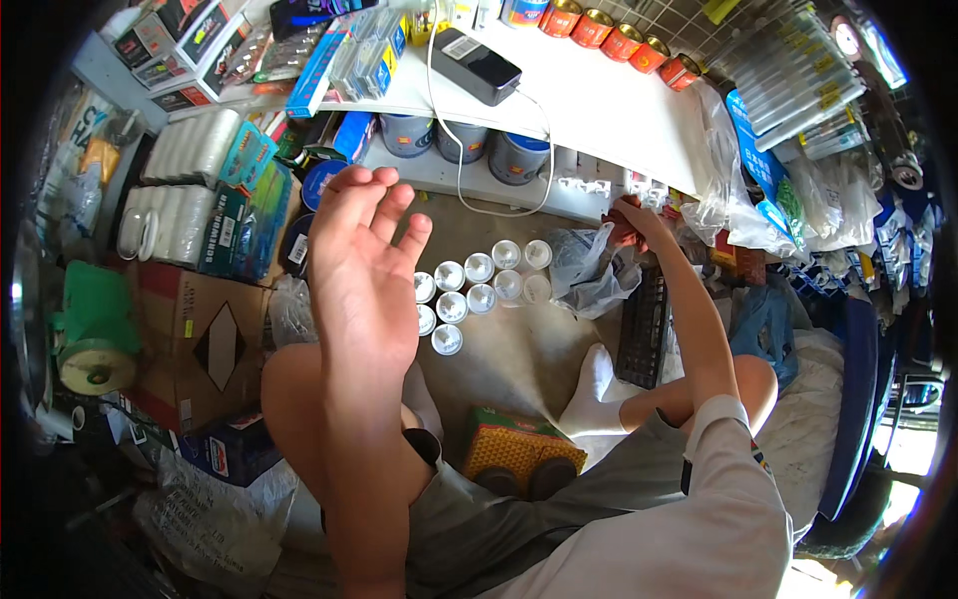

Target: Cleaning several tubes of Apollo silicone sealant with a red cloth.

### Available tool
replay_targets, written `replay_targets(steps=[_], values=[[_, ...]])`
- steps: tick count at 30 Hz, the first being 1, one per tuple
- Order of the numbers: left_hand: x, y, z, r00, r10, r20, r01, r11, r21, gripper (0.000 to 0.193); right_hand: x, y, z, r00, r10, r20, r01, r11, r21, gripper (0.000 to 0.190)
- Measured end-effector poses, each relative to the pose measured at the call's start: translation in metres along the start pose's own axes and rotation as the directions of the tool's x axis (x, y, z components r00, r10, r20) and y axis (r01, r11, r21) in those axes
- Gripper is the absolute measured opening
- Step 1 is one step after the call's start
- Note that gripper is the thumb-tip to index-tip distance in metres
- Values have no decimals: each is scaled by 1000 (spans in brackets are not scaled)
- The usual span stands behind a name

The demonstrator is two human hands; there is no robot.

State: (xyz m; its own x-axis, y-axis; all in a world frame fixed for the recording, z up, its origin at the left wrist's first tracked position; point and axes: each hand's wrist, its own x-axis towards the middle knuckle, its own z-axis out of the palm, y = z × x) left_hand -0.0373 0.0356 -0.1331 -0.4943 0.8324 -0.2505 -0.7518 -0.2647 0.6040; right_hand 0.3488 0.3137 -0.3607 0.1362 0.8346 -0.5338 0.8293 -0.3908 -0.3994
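My left hand [367, 262] is raised near the camera, palm showing, fingers apart and slightly curled, with nothing in it. My right hand [632, 224] reaches forward to the lower shelf's edge, next to a clear plastic bag [599, 277]; dark reddish material shows at its fingers, and whether it grips this is hard to tell. White-capped containers with pointed tops [479, 267] stand in rows on the floor, partly behind my left hand. White nozzle-like ends [591, 186] lie along the lower shelf just left of my right hand.
A white shelf [599, 105] holds red-labelled cans [621, 42] and a black device [477, 66] with a hanging white cable [456, 176]. Below stand grey tins [516, 159]. A cardboard box [202, 337] is at left, a black crate [642, 329] at right, and a yellow box [516, 445] near my feet.
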Motion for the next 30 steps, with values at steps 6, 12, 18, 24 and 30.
replay_targets(steps=[6,12,18,24,30], values=[[-16,-27,8,997,-66,33,63,994,85,14,-92,25,-34,952,70,298,-242,767,594,49],[-30,-77,15,937,-348,15,337,916,219,44,-230,45,-48,890,-112,443,-223,739,636,54],[-63,-132,31,870,-483,99,363,764,534,72,-363,27,-76,922,-225,315,-133,580,804,53],[-88,-117,52,844,-392,366,302,911,280,59,-424,-26,-93,760,-611,221,516,775,366,39],[-76,-107,17,822,-490,289,501,864,40,43,-452,-69,-88,635,-747,194,740,661,125,46]])
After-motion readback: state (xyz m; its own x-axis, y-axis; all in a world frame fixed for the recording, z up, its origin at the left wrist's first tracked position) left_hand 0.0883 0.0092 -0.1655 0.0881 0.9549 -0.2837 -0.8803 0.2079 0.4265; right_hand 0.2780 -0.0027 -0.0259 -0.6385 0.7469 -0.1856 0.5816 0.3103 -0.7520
